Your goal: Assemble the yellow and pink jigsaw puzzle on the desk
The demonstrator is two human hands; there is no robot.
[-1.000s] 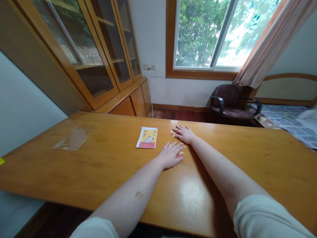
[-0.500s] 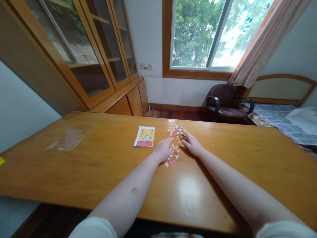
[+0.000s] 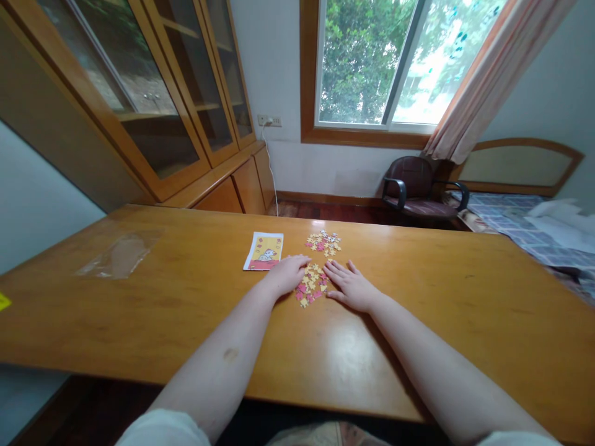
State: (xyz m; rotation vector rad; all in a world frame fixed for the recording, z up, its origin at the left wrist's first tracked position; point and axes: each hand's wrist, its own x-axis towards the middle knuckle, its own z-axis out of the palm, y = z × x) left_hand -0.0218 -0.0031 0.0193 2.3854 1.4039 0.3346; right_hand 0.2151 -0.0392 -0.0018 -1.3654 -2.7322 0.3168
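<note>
Open hands frame loose puzzle pieces (image 3: 312, 286) on a wooden tabletop (image 3: 186, 316), the left hand (image 3: 288, 274) stretched out and the right hand (image 3: 352, 287) spread palm-down. A second cluster (image 3: 324, 242) lies just beyond; a picture card (image 3: 264, 249) sits near the left hand.
</note>
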